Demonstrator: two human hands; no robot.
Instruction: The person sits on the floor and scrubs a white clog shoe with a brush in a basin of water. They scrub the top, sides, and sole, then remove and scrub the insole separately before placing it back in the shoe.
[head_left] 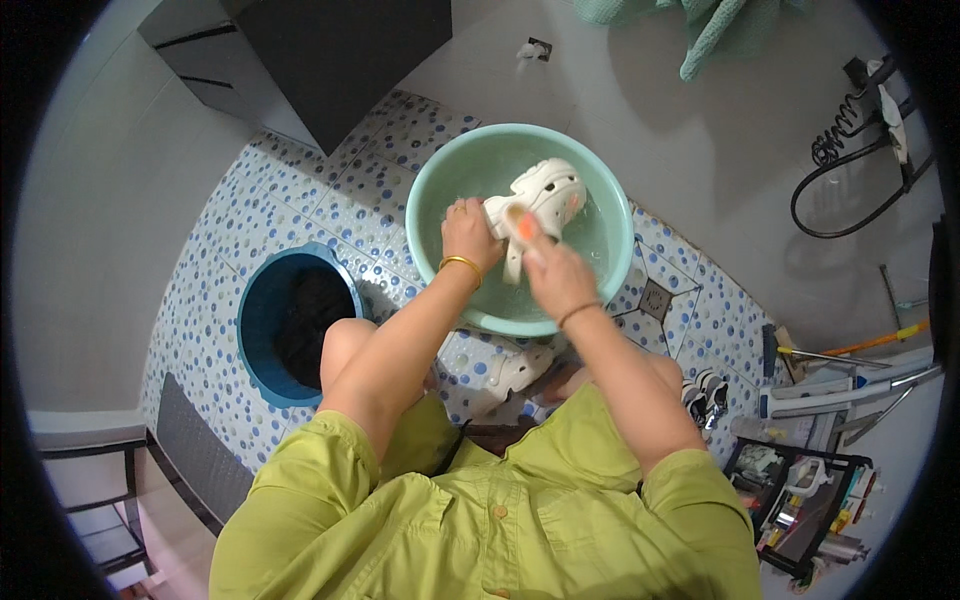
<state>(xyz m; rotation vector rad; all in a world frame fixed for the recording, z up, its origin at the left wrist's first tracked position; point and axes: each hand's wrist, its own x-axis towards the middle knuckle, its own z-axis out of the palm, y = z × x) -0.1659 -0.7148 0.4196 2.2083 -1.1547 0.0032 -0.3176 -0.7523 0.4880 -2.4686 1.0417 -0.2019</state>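
Note:
A white clog (550, 190) with round holes is held tilted over a pale green basin (424, 180) with water in it. My left hand (470, 238) is closed on the clog's heel end, at the basin's left side. Closed and smeared by motion, my right hand (562, 280) grips what looks like a small brush (524, 226) with an orange part, against the clog. The brush's exact shape is blurred. Another white clog (515, 370) is on the floor just below the basin, near my feet and partly hidden.
A blue bucket (252, 335) with dark cloth (312, 325) stands left of the basin. To the right are a floor drain (655, 298), black-and-white shoes (706, 395), long-handled tools (850, 350) and a black rack (800, 500). A dark cabinet (340, 60) stands at the far left.

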